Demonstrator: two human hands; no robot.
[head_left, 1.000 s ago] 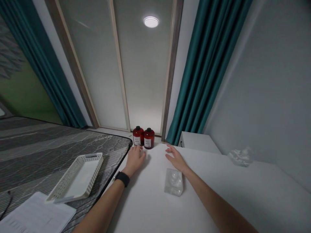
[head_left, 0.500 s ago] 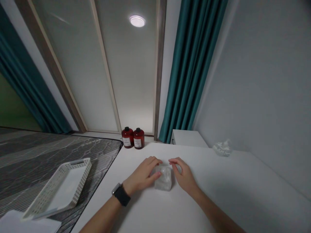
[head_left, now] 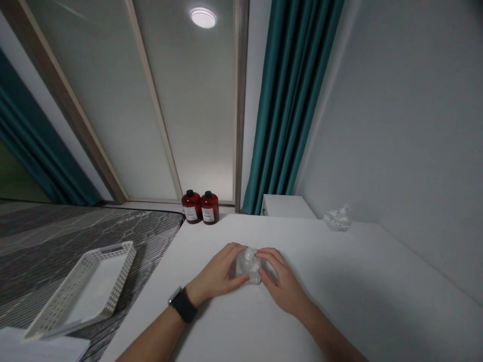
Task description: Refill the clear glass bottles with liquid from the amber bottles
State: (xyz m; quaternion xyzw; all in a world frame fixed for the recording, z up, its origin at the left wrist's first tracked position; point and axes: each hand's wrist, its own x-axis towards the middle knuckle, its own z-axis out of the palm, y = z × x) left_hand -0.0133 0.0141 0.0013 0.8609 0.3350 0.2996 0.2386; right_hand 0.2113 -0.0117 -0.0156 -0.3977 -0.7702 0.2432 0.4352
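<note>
A small clear, squarish object (head_left: 248,267) with a rounded knob-like top stands on the white table between my hands; I cannot make out exactly what kind it is. My left hand (head_left: 219,271), wearing a dark watch on the wrist, curves around its left side, thumb along the near face and fingers behind. On the opposite side, my right hand (head_left: 279,279) has its fingertips and thumb against the object's right edge and top.
Two dark red bottles (head_left: 199,207) with black caps stand at the table's far left corner. Another clear, crumpled-looking thing (head_left: 337,218) sits at the far right by the wall. A white perforated basket (head_left: 123,271) and white papers (head_left: 41,347) lie on the grey patterned surface to the left.
My right hand has closed in on the clear object, from fingertips held apart to touching its right side. My left hand now rests closer around it. The view has shifted slightly.
</note>
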